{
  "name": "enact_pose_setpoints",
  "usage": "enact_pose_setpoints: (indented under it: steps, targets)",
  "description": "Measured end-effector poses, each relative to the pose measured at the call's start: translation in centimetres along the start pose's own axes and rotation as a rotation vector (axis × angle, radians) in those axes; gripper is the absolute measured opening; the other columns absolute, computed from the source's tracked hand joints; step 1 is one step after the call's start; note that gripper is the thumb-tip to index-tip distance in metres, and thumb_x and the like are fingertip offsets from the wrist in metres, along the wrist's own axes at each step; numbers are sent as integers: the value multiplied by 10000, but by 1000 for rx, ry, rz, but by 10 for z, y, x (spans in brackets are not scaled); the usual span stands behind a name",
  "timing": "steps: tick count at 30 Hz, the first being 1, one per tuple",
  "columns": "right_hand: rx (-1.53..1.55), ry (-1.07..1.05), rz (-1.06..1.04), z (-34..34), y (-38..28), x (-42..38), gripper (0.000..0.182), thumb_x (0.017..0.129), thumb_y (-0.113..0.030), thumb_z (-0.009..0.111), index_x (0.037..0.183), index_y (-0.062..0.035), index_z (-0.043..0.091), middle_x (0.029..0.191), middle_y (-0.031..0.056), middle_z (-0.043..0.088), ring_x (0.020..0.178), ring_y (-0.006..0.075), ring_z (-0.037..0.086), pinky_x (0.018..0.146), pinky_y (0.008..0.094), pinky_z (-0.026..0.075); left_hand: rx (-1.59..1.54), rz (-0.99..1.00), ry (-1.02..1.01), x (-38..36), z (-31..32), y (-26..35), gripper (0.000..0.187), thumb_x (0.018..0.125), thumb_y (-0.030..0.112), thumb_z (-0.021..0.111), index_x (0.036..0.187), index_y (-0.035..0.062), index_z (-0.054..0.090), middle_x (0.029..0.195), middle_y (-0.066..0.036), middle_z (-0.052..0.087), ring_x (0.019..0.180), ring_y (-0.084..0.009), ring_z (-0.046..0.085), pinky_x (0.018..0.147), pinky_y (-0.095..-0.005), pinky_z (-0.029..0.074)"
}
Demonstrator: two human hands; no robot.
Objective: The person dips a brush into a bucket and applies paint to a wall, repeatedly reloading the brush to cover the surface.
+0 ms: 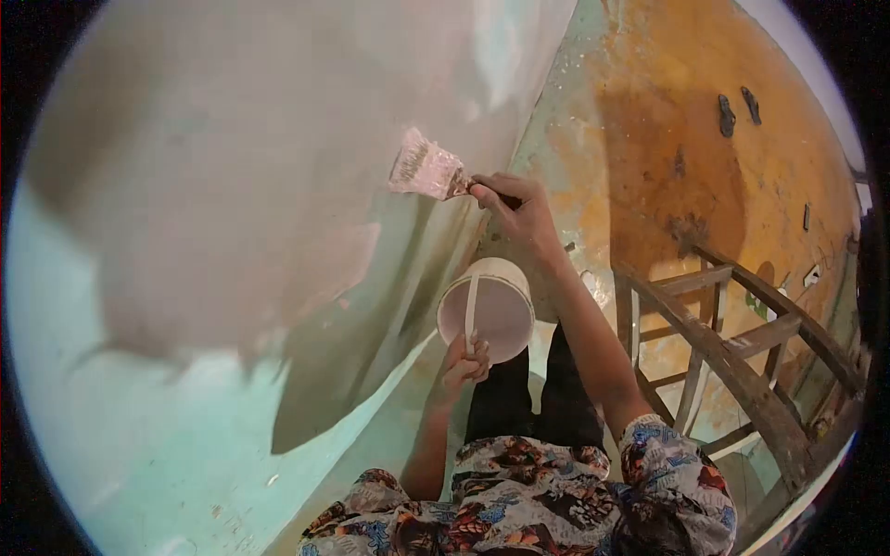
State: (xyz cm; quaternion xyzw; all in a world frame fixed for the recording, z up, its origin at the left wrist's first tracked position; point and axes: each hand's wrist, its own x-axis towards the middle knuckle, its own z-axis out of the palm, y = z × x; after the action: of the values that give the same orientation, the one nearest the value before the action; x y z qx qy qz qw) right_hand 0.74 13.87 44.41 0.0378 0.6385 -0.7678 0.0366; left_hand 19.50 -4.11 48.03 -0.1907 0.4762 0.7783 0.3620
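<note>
A broad wall (232, 185), pinkish-white above a ragged edge and pale turquoise below it, rises beside a worn floor (667, 176) mottled orange and grey-green. On the right stands a brown wooden ladder-like frame (765, 335) with curving rails and flat rungs. In the foreground, a person in a white shirt (538, 496) printed in rust, black and blue works with two bare hands. Near the body hangs a round white bucket (505, 320), its mouth facing the camera, a pale strap handle (473, 306) crossing it; the left hand (465, 363) has its fingers curled tightly about that strap. Beyond the bucket, the right hand (524, 208) pinches the dark handle of a flat, wide paintbrush (431, 169), thumb and fingers closed on it, its bristles thick with pinkish-white paint. The brush is held out before the wall; whether it touches cannot be told. The step in hand appears to be coating the wall, and the next move likely calls for bristles laid flat and a steady bucket. Two dark sandals (726, 116) lie on the floor.
</note>
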Motion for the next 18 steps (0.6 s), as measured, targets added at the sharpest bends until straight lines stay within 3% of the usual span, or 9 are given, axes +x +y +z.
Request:
enact_pose_setpoints:
  steps: [5,11,18]
  targets:
    - [-116,-5,-26,7,-17,16,192,845,-153,639,973,-14,672,698,90,590,604,138,499,554,286,402,-6,-2,72,9,-1,17,333,738,120,487,1033,97,334,729,23,284,540,-63,284,483,-215,268]
    - [-181,-10,14,4,21,21,191,822,-154,658,942,-6,676,723,114,617,588,181,544,563,301,431,26,-10,36,22,-17,9,331,732,119,496,1022,110,336,722,27,274,542,-60,275,480,-213,279]
    - [-172,8,-27,3,74,23,198,813,-184,658,938,-32,684,727,127,618,583,231,566,558,318,439,48,-85,219,18,-10,12,380,697,128,531,1027,105,344,712,30,286,540,-56,288,490,-207,294]
